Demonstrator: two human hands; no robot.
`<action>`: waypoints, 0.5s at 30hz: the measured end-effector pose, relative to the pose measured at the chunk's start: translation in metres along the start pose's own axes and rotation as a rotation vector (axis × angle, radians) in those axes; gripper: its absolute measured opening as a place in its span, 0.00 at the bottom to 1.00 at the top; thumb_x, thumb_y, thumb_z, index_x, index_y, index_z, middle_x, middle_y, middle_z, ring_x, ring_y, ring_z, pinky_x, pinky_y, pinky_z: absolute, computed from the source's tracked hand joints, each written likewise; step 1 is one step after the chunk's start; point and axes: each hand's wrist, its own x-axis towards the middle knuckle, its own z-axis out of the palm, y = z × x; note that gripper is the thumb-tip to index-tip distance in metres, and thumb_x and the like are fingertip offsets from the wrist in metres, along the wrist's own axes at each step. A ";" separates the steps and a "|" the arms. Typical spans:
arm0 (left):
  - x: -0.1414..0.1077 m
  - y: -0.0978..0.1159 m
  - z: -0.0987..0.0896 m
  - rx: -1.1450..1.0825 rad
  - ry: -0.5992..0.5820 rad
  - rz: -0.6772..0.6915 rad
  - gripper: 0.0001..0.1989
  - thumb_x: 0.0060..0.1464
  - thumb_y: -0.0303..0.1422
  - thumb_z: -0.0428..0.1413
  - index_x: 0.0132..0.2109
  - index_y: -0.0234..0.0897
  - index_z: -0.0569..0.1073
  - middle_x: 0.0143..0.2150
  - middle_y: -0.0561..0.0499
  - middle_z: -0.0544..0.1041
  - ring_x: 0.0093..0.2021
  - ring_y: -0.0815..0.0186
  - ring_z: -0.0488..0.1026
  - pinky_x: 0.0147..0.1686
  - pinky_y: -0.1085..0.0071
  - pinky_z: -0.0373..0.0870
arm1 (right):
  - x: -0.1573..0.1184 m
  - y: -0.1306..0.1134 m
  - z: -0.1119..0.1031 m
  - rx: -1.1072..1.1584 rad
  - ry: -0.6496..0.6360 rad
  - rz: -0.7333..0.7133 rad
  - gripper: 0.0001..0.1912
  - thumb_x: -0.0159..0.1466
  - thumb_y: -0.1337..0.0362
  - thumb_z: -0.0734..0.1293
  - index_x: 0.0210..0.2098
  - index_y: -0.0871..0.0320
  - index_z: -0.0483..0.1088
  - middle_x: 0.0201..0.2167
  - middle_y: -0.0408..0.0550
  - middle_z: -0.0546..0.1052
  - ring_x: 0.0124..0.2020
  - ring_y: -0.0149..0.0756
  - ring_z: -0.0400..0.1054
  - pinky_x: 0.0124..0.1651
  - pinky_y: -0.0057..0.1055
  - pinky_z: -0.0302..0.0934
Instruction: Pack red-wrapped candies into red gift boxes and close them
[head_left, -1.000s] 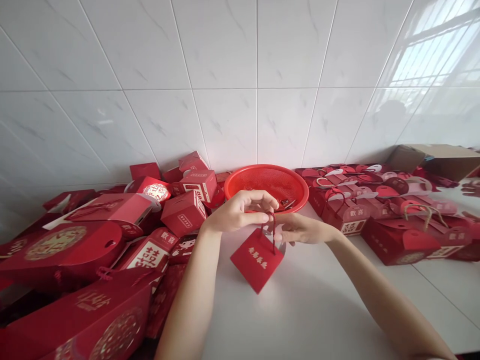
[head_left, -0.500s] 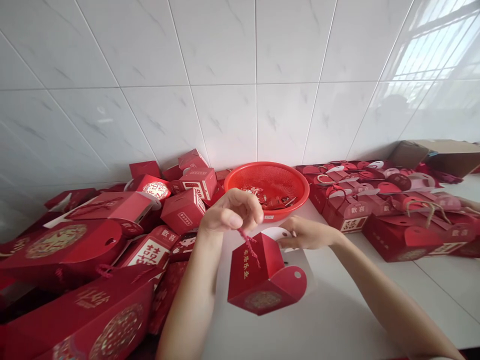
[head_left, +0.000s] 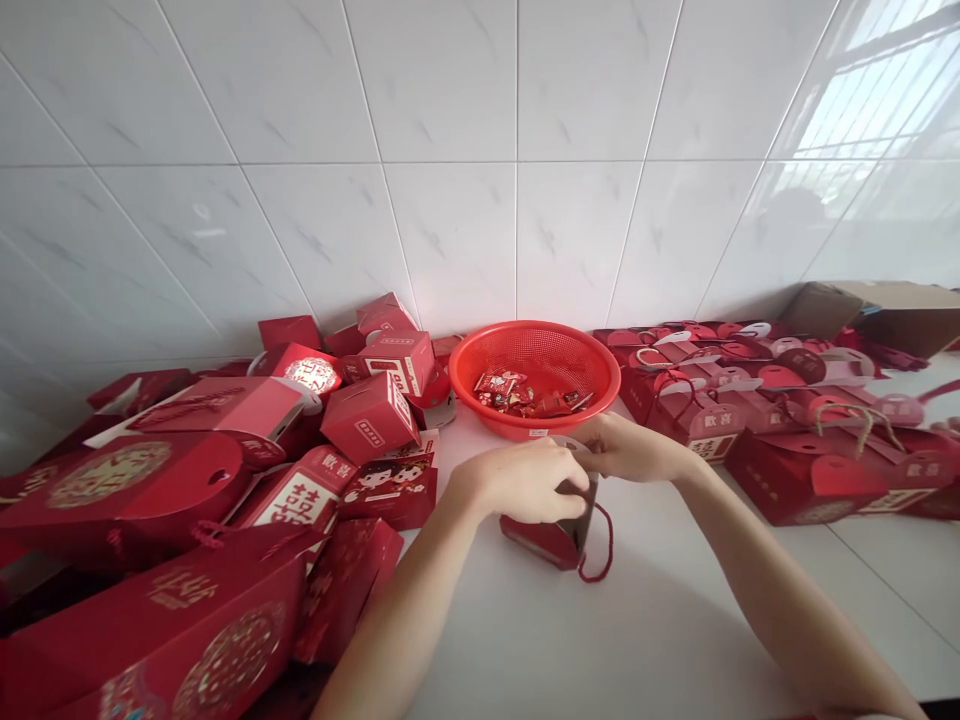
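A small red gift box [head_left: 541, 545] sits on the white table, tilted, partly covered by my hands. Its dark inner side shows, and a red cord handle [head_left: 611, 545] loops out at its right. My left hand [head_left: 529, 482] lies over the box top with its fingers curled on it. At the far right edge of the box, my right hand [head_left: 630, 448] grips the card with bent fingers; the fingertips are partly hidden. Just behind both hands stands a red plastic basket [head_left: 536, 428] holding small wrapped sweets [head_left: 502, 388].
Red gift boxes [head_left: 127, 480] are heaped on the left, some tipped over. Rows of closed boxes with cord handles [head_left: 810, 470] stand on the right. A cardboard box [head_left: 877, 305] is at the far right, and a tiled wall [head_left: 450, 240] rises behind.
The box has come down and turned, its cord now hanging at the right. My left hand has moved from pinching the cord above to the box top. My right hand stays at its far side.
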 end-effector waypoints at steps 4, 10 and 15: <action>-0.011 -0.005 -0.006 0.051 0.079 -0.152 0.12 0.52 0.33 0.55 0.21 0.40 0.68 0.21 0.53 0.68 0.26 0.63 0.67 0.25 0.67 0.54 | 0.001 0.003 -0.001 -0.063 0.048 -0.001 0.19 0.64 0.60 0.62 0.21 0.54 0.52 0.17 0.36 0.57 0.19 0.25 0.53 0.22 0.25 0.48; -0.022 -0.025 -0.018 0.023 0.135 -0.393 0.28 0.42 0.51 0.64 0.47 0.39 0.77 0.44 0.45 0.78 0.44 0.53 0.74 0.33 0.68 0.64 | 0.004 0.003 0.003 -0.119 0.077 0.004 0.12 0.63 0.64 0.64 0.24 0.55 0.59 0.21 0.37 0.61 0.22 0.27 0.57 0.24 0.26 0.49; -0.021 -0.028 -0.021 0.038 0.053 -0.259 0.33 0.37 0.48 0.67 0.51 0.41 0.75 0.43 0.48 0.77 0.43 0.55 0.74 0.31 0.70 0.64 | -0.003 -0.019 0.004 -0.116 0.203 -0.069 0.10 0.62 0.59 0.72 0.41 0.56 0.74 0.38 0.48 0.78 0.37 0.37 0.70 0.40 0.33 0.65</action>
